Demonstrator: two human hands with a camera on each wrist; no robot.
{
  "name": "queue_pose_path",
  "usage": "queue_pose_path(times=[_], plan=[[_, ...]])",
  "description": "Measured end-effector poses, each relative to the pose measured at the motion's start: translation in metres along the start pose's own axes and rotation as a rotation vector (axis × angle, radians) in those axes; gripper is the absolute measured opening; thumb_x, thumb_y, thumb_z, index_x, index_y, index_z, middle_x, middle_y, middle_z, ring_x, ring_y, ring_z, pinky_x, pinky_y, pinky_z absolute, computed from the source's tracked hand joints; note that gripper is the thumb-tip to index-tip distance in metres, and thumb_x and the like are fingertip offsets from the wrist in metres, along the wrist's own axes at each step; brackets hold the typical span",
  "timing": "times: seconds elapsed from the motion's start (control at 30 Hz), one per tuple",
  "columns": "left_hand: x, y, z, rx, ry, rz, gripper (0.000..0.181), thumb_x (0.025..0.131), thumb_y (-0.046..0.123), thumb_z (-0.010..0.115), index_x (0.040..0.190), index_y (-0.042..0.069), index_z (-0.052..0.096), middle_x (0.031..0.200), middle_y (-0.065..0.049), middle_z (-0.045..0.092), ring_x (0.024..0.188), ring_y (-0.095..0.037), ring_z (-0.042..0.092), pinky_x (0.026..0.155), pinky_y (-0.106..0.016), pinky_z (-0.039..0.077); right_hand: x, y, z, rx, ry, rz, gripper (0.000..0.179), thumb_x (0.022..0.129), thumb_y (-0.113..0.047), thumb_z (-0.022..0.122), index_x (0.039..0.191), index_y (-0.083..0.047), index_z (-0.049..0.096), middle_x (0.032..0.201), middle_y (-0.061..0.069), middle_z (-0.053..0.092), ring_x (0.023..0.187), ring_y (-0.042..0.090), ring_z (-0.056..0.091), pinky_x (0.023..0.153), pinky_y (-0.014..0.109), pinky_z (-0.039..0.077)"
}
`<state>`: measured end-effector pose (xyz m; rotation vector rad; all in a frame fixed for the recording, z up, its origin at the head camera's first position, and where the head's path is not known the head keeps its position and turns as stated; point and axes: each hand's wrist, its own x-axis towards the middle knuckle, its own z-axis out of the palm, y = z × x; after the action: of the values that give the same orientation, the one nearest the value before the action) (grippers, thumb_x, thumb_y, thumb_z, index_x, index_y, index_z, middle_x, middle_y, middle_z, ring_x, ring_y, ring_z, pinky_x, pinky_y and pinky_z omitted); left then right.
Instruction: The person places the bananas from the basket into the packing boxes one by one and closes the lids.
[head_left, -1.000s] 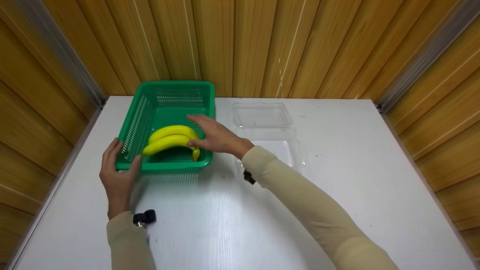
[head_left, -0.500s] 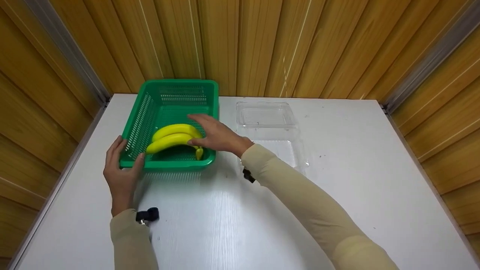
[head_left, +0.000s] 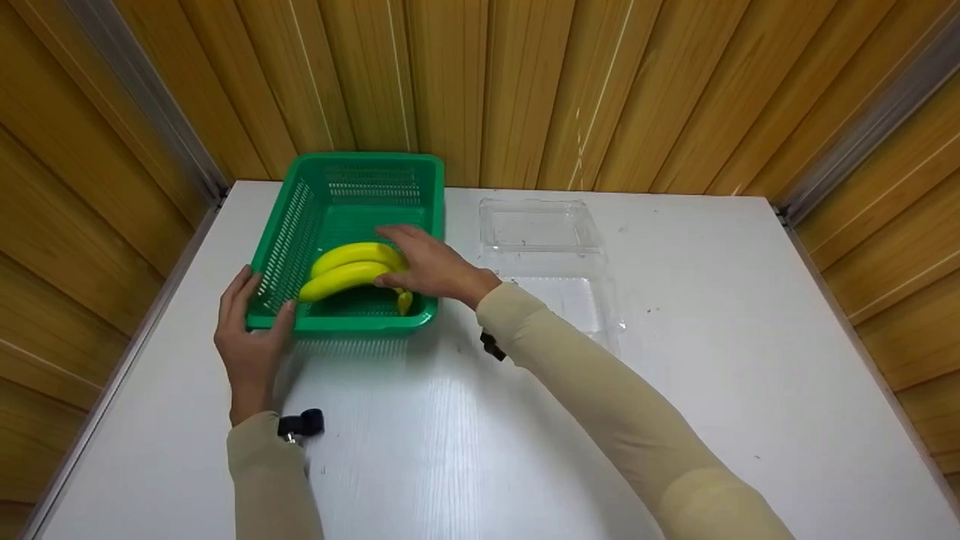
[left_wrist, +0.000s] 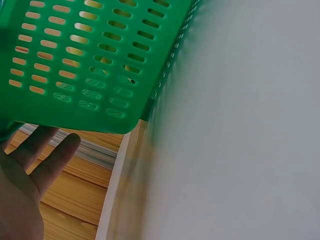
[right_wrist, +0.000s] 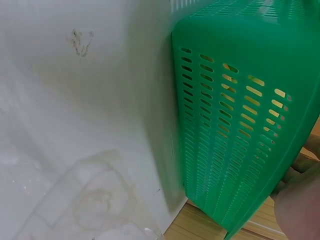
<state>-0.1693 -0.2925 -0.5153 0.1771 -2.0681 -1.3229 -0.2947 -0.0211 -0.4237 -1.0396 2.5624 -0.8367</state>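
Observation:
A bunch of yellow bananas (head_left: 346, 279) lies in the front part of a green perforated basket (head_left: 360, 325). From the right, my right hand (head_left: 429, 264) reaches over the rim and grips the bunch, its thumb on the front banana. Its other fingers are partly hidden. In the right wrist view that hand (right_wrist: 300, 192) shows beyond the basket's slotted wall (right_wrist: 227, 115). At the near left corner, my left hand (head_left: 251, 346) holds the basket, thumb at the front rim and fingers along the left side. Two of its fingers (left_wrist: 60, 157) show below the rim in the left wrist view.
To the right of the basket stands an opened clear plastic clamshell box (head_left: 538, 226), partly behind the right sleeve (head_left: 585, 375). Everything rests on a white table (head_left: 720, 360). Wood-look panels (head_left: 517, 90) rise at the back and both sides.
The whole head view has shifted slightly, so the scene sits a little farther right and up. Both hands keep their places at the basket and the bananas.

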Motion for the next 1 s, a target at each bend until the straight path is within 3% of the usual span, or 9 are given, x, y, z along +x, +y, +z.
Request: queue_pose_path(times=[0.17,0.27,0.47,0.77,1.0], plan=[[0.000,-0.002,0.001,-0.008,0.016,0.010,0.060,0.091,0.006,0.081,0.148,0.004,0.062,0.159,0.000,0.051,0.150,-0.020,0.042,0.121,-0.031,0.036,0.003,0.000,0.003,-0.003,0.006,-0.014,0.078,0.102,-0.042,0.072,0.166,-0.015,0.036,0.169,0.006,0.036,0.151,0.022,0.037,0.124,0.039,0.031],[-0.001,0.004,0.001,-0.018,0.016,0.011,0.059,0.092,0.004,0.079,0.148,0.001,0.061,0.160,-0.005,0.051,0.150,-0.022,0.042,0.122,-0.032,0.035,0.005,0.000,0.005,-0.015,0.009,-0.021,0.077,0.102,-0.042,0.072,0.166,-0.015,0.037,0.168,0.007,0.037,0.150,0.022,0.039,0.124,0.039,0.032],[0.000,-0.002,0.000,-0.021,0.009,0.017,0.059,0.092,0.008,0.081,0.148,0.006,0.062,0.159,0.002,0.051,0.150,-0.016,0.042,0.121,-0.031,0.035,0.008,-0.001,0.008,-0.042,-0.001,-0.015,0.077,0.102,-0.043,0.071,0.165,-0.014,0.038,0.167,0.006,0.039,0.147,0.022,0.042,0.124,0.039,0.032],[-0.003,0.017,0.002,-0.040,0.014,0.012,0.057,0.094,0.007,0.078,0.147,-0.003,0.060,0.160,-0.010,0.050,0.151,-0.024,0.041,0.122,-0.032,0.034,0.013,-0.002,0.011,-0.090,-0.015,0.007,0.074,0.103,-0.046,0.070,0.164,-0.015,0.041,0.161,0.005,0.047,0.135,0.021,0.050,0.119,0.040,0.039],[0.000,0.000,0.003,-0.025,0.006,-0.005,0.060,0.093,0.009,0.080,0.150,0.007,0.061,0.160,0.002,0.050,0.150,-0.016,0.040,0.121,-0.031,0.035,0.016,-0.003,0.012,-0.125,-0.005,0.004,0.065,0.102,-0.045,0.071,0.157,-0.015,0.051,0.147,0.002,0.056,0.121,0.019,0.053,0.111,0.037,0.045]])
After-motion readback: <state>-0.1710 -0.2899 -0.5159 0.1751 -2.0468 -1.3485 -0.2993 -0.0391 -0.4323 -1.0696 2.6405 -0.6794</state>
